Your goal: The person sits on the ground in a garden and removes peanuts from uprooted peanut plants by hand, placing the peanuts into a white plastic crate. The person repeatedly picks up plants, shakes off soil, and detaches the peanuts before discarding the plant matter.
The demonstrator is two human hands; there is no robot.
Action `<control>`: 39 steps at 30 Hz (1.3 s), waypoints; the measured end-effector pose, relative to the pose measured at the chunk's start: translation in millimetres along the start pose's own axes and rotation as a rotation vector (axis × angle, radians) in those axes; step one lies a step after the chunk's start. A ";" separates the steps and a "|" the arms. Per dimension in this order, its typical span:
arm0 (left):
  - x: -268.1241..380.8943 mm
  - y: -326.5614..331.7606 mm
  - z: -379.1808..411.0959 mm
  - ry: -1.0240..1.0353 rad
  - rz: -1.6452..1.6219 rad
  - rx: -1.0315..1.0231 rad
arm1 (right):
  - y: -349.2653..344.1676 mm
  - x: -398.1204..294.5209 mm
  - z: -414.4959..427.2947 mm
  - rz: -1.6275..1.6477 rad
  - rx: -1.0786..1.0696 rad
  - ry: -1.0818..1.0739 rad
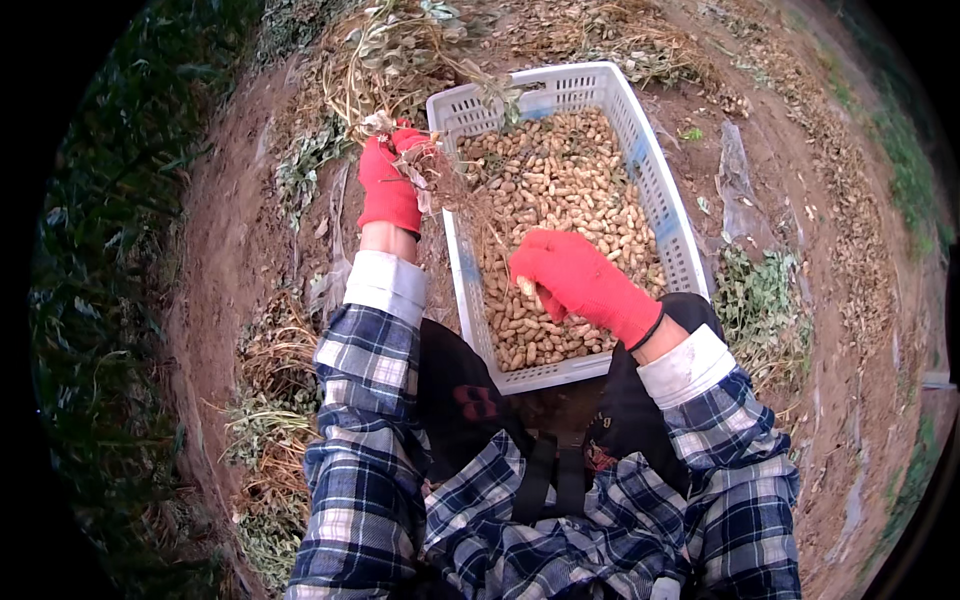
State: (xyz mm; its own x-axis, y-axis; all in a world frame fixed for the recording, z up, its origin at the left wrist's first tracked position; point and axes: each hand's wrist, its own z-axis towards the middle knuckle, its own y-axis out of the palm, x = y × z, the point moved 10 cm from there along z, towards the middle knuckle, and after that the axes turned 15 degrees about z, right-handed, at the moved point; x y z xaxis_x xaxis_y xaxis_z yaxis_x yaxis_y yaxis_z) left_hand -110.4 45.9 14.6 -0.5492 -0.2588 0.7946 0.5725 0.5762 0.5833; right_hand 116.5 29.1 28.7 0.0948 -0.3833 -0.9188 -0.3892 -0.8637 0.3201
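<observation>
My left hand (pixel 391 176), in a red knit glove, grips a bunch of dried peanut plants (pixel 401 60) at the left rim of a crate. Thin roots (pixel 450 180) hang from the bunch over the crate's edge, and the leafy stems spread out above the hand. My right hand (pixel 581 281), gloved in red too, is held over the crate with its fingers curled around a pale peanut pod (pixel 526 286). Below both hands stands the white slatted plastic crate (pixel 679 240), holding a thick layer of unshelled peanuts (pixel 555 180).
Dried peanut plants (pixel 277 360) lie in heaps on the brown soil at the left, with more plants (pixel 761 300) at the right. Strips of clear plastic film (pixel 737 176) lie on the ground. Tall green plants (pixel 105 247) line the far left. My knees flank the crate's near end.
</observation>
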 end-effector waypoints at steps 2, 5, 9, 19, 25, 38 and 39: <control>-7.4 -6.2 -3.4 0.000 -0.005 0.089 | -17.0 5.7 4.7 0.272 0.070 0.045; -13.9 2.8 -11.0 0.041 0.028 0.209 | -18.0 4.5 14.5 0.342 0.128 -0.017; -32.8 12.1 -9.5 -0.034 0.010 0.175 | 4.4 -15.5 20.4 0.143 0.009 -0.162; -36.8 47.4 -32.4 0.027 0.274 0.205 | -2.9 13.3 26.7 0.187 0.168 0.007; -32.6 54.6 -36.8 0.104 0.308 0.238 | -5.3 21.1 29.0 0.296 0.136 0.048; 16.6 87.8 -43.1 0.280 0.018 -0.163 | -79.6 -9.6 -22.6 -1.011 0.452 -0.265; 18.9 88.1 -45.5 0.272 -0.053 -0.226 | -84.4 -15.7 -23.7 -0.890 0.497 -0.302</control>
State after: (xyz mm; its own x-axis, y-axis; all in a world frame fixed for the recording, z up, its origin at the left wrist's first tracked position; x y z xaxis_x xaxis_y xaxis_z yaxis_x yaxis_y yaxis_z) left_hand -42.6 56.5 88.6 -0.4171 -0.4979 0.7603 0.6844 0.3783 0.6232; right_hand 169.6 100.2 21.6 0.3249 0.4771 -0.8166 -0.6285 -0.5363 -0.5634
